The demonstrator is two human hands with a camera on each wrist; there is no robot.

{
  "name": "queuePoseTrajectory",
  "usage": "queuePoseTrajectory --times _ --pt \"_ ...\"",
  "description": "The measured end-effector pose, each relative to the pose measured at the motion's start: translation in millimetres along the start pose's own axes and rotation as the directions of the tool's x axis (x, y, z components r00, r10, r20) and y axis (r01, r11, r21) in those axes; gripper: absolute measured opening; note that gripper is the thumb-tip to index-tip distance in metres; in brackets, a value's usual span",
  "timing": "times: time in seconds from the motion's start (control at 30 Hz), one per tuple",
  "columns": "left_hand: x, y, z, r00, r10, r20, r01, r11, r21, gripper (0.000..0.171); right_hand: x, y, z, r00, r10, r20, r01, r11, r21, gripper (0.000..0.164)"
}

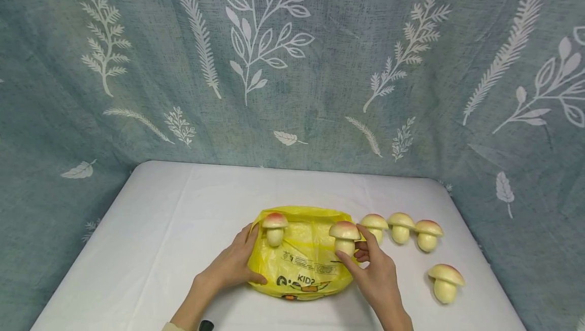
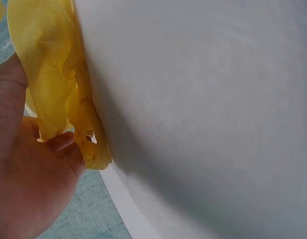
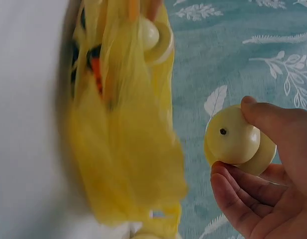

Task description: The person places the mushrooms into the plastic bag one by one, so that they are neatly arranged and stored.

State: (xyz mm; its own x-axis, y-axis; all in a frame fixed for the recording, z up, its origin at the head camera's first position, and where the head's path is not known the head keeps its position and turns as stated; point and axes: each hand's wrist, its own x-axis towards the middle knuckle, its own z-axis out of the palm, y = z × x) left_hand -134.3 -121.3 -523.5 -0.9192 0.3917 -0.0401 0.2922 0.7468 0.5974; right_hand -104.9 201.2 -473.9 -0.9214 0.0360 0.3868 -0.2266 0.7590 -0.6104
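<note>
In the head view a yellow plastic bag (image 1: pixel 301 237) with dark print lies at the table's front middle. My left hand (image 1: pixel 230 262) grips its left side, thumb at the front and fingers behind. In the left wrist view the crumpled edge of the bag (image 2: pixel 53 64) sits between thumb and fingers. A toy mushroom (image 1: pixel 275 230) with a reddish cap is at the upper left of the bag, close to that hand. My right hand (image 1: pixel 377 270) pinches another toy mushroom (image 1: pixel 345 238) by thumb and fingers over the bag's right side. Its round stem base (image 3: pixel 235 134) with a dark dot faces the right wrist camera.
Right of the bag stand toy mushrooms (image 1: pixel 400 227) in a row, and a single toy mushroom (image 1: pixel 445 283) lies nearer the front right. A small black object (image 1: pixel 206 325) shows at the bottom edge. Behind the white table (image 1: pixel 160 219) hangs a green leaf-patterned curtain (image 1: pixel 338 67).
</note>
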Motion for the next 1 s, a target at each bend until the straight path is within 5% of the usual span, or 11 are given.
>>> queuePoseTrajectory --times 0.4,1.0 --pt "-1.1 1.3 -1.0 1.0 0.005 0.0 -0.005 1.0 0.002 0.129 12 -26 27 0.997 -0.027 0.067 0.022 0.997 0.075 0.073" --pt "-0.7 0.3 -0.4 1.0 0.001 0.004 -0.001 1.0 0.004 0.128 27 -31 62 0.982 0.005 0.186 -0.009 1.0 0.023 0.071"
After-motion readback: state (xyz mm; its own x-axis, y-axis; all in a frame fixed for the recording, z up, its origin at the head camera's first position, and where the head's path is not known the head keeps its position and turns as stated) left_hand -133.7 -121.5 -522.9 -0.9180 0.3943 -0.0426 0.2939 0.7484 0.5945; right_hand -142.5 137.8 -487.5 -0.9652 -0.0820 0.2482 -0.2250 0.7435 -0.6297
